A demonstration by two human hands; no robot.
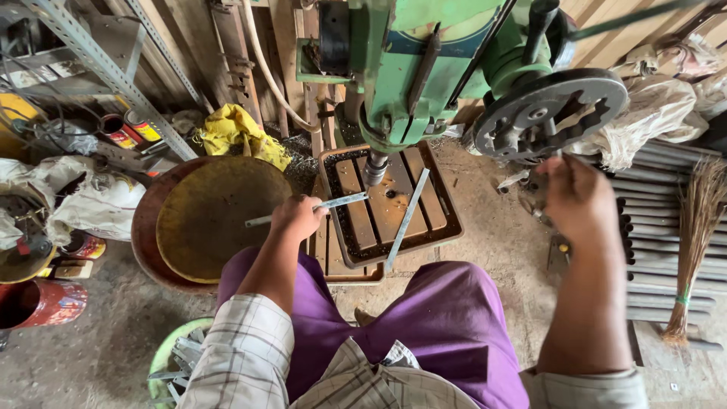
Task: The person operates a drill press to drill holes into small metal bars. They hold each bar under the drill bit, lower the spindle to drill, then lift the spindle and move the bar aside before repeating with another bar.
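Observation:
My left hand [297,218] grips a thin flat metal strip [342,201] and holds it level, its far end lying under the chuck [374,170] of a green drill press [424,68]. The strip crosses the rusty slotted press table [447,227]. A second metal strip [407,220] lies diagonally on that table. My right hand [577,198] is raised at the grey feed wheel [549,113] on the machine's right side, its fingers blurred at a handle; the grip itself is unclear.
A round rusty metal pan [212,220] sits on the floor to the left. A green tub with several metal pieces [174,363] stands by my left knee. Metal rods [659,250] and a straw broom [693,242] lie at right. Paint cans [42,303] and sacks crowd the left.

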